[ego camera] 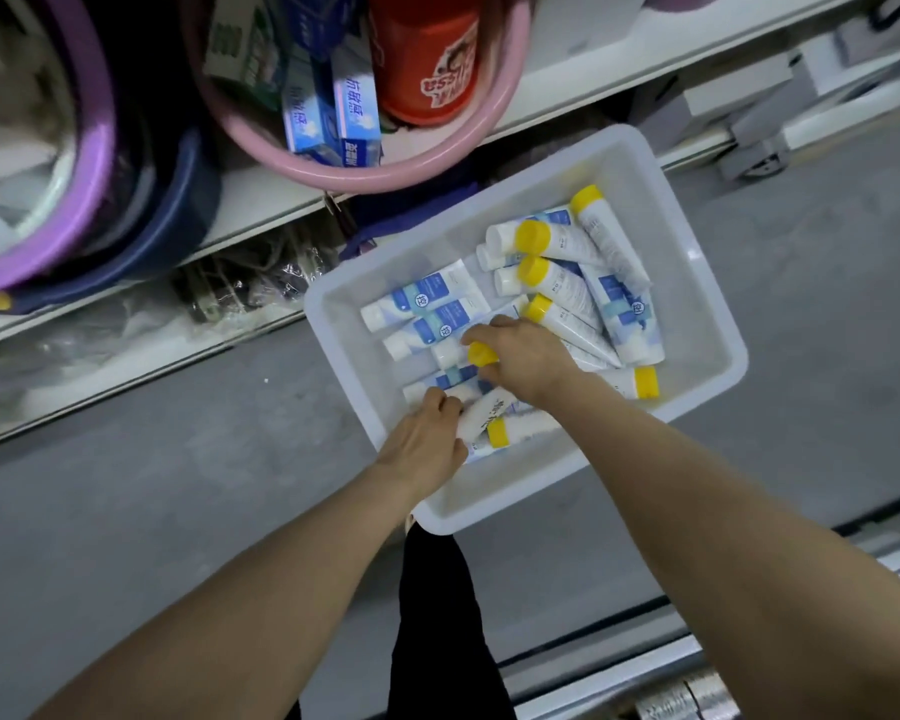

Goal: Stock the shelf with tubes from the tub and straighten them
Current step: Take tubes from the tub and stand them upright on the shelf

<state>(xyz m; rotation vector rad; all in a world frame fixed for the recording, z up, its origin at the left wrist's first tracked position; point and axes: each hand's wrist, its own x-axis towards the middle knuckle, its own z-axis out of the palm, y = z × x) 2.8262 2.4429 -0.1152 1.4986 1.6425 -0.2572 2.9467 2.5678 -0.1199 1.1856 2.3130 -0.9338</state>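
A translucent white tub stands on the grey floor, holding several white tubes with blue labels and white or yellow caps. My left hand reaches into the tub's near corner and grips a white tube lying there. My right hand is further in and grips a tube by its yellow cap; that tube's body is hidden under the hand. The white shelf runs along the upper left.
A pink basin on the shelf holds blue toothpaste boxes and a red cup. Purple and navy basins stand to its left. Plastic-wrapped goods lie on the lower shelf. My dark trouser leg stands below the tub.
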